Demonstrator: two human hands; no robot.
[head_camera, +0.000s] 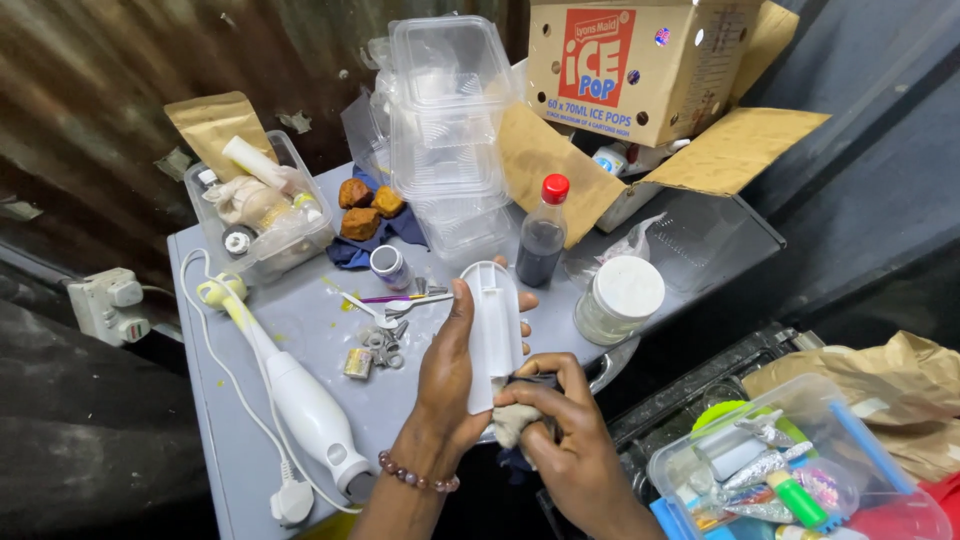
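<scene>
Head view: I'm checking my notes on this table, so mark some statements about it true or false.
1. The left hand holds a white plastic cover. True.
2. The right hand is empty. False: it grips a cloth against the cover's lower end.
3. The dark bottle has a blue cap. False: the cap is red.
4. A white hand blender lies on the table. True.
5. The clear containers are stacked. True.

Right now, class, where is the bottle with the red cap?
In the head view, the bottle with the red cap stands upright at the table's middle, between the stacked clear containers and the white-lidded jar.
</scene>
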